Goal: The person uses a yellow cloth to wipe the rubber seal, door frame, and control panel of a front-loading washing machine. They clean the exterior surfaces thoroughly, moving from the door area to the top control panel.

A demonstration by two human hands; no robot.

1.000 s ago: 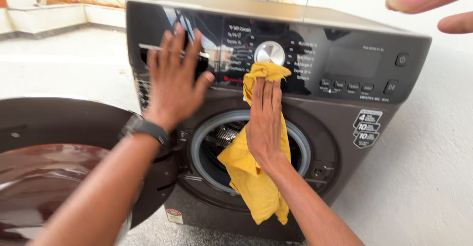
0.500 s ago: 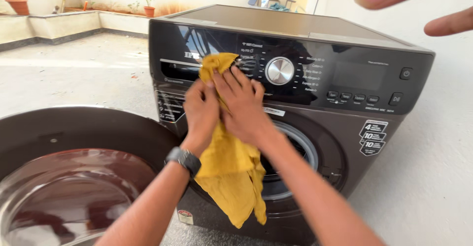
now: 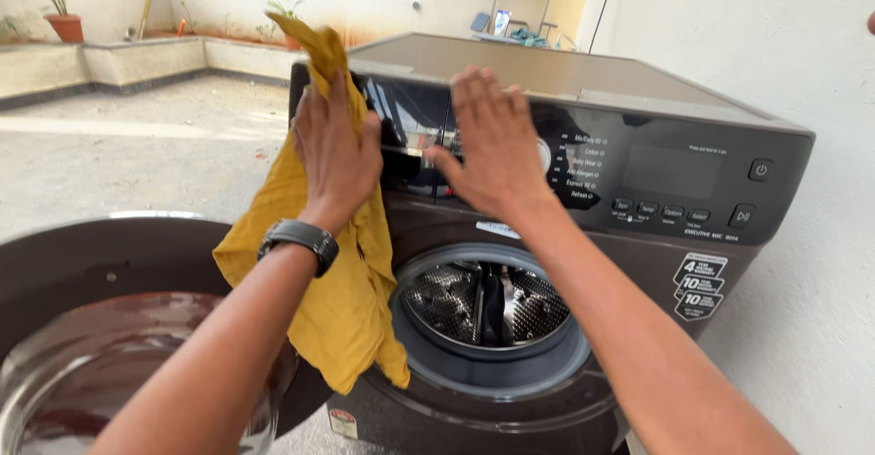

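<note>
The yellow cloth (image 3: 314,300) hangs from the left hand (image 3: 335,149), which presses it flat against the left end of the washing machine's control panel (image 3: 674,177). The right hand (image 3: 492,145) lies open, fingers spread, on the panel over the dial. The open round door (image 3: 100,327) swings out at the near left, and the drum (image 3: 488,305) gapes below the hands. Farther back stand potted plants (image 3: 55,4).

Single view only, from your head; you look forward and slightly down, close on washing machine (image 3: 583,236) front; your forearms enter from bottom edge; courtyard floor (image 3: 137,154) behind left.
</note>
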